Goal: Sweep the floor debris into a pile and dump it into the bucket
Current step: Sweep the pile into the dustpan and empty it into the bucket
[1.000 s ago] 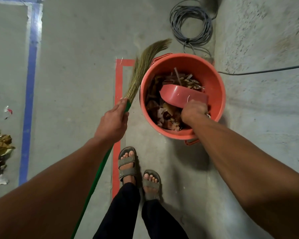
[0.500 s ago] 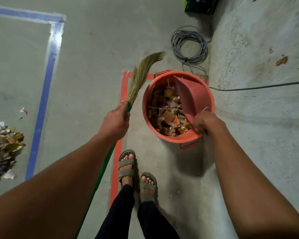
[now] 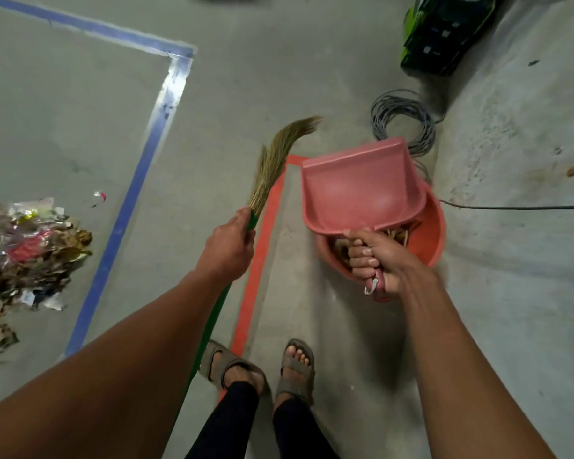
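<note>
right hand (image 3: 383,263): dustpan (image 3: 358,190) gripped by its handle, held empty above the bucket (image 3: 433,233) | left hand (image 3: 229,246): broom (image 3: 275,160) gripped, left of the bucket | debris pile (image 3: 27,256): seen far left of the bucket

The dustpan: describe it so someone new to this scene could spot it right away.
Find the orange bucket on the concrete floor, at the corner of the red tape outline. Held just above it, gripped at the handle by the right hand, is the dustpan: a flat pink scoop, paler than the bucket, and empty.
</note>
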Demonstrator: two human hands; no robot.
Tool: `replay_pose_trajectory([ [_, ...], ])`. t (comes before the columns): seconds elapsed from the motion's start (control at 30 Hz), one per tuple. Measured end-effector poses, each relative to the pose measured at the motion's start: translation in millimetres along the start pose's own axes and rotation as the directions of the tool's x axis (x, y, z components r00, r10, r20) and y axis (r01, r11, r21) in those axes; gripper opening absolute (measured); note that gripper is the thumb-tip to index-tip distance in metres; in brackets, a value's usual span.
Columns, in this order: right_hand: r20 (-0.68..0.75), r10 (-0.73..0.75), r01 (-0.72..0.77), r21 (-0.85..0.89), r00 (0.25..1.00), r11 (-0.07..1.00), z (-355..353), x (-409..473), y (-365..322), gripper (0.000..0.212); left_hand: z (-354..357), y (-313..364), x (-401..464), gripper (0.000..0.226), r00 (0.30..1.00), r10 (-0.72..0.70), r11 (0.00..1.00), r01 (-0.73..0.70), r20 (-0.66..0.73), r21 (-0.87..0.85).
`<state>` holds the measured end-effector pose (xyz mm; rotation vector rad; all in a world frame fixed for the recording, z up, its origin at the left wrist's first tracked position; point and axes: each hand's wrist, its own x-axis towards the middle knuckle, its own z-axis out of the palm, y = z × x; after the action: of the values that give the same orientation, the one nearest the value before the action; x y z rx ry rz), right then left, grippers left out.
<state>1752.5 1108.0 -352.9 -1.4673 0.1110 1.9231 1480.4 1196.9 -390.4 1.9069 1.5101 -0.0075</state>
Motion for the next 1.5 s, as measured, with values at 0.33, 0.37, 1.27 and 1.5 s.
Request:
replay_pose_trajectory([
  [0.33,0.058,0.035,-0.033,-0.031,0.998,0.999,174.3,103.4,31.0,0.035,-38.1,-142.7,-0.8,0.026,0.951,-0.306,0.943,0.297,-0.041,-0.151],
  [0.37,0.061,0.045,-0.042,-0.051,0.997,0.998,196.2,112.5,34.0,0.035,-50.3,-158.7,0.4,0.026,0.943,-0.328,0.938,0.317,-0.058,-0.142],
  [1.27,0.141,0.179,-0.149,-0.200,0.974,0.968,469.6,344.9,112.5,0.037,-41.1,-444.2,102.3,0.084,0.778,-0.622,0.780,0.606,-0.088,-0.158],
  [1.5,0.167,0.212,-0.142,-0.353,0.963,0.925,534.5,393.7,122.6,0.037,-15.3,-507.3,98.9,0.089,0.616,-0.786,0.598,0.779,0.056,-0.189],
])
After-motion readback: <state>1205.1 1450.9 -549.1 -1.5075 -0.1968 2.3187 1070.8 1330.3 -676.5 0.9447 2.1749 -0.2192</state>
